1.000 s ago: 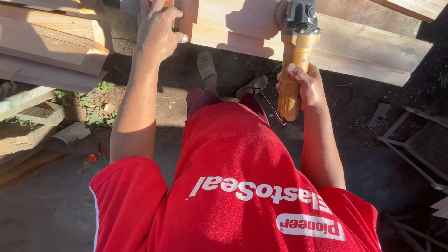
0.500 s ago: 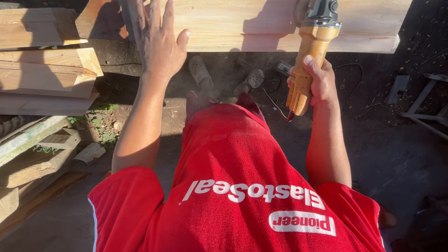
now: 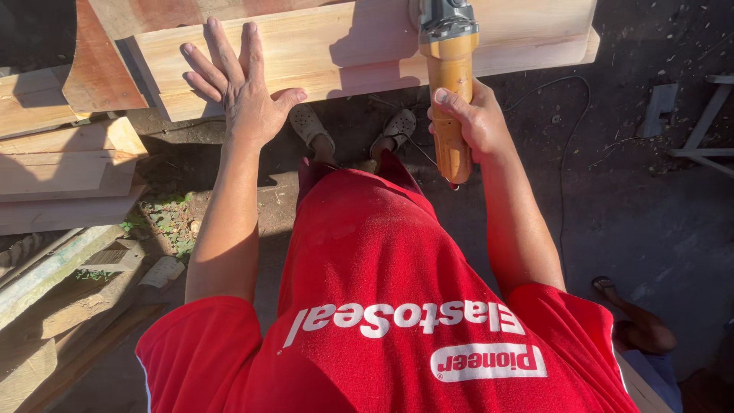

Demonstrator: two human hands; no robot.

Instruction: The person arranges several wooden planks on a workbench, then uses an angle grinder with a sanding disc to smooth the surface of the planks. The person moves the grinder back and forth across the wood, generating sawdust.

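The left hand lies flat with its fingers spread apart on a pale wooden plank, palm down near the plank's near edge, gripping nothing. To its right, the right hand is clamped around the orange body of an angle grinder, thumb wrapped over the top of the handle; the tool's grey head rests against the same plank, above and ahead of the knuckles, though the disc itself is too hidden to make out. A thin black cord runs from the grinder's rear end, loops out to the right of that hand and trails over the dirt ground. Between and just below the two hands, the person's feet in grey clogs stand on the ground under the plank's edge. A reddish-brown board leans just left of the left hand, and further left and below it lie stacked pale boards and rough timber offcuts. The person wears a red shirt with white lettering. Far to the right of the right hand, low in the view, another person's sandalled foot rests on the ground, well apart from both hands.
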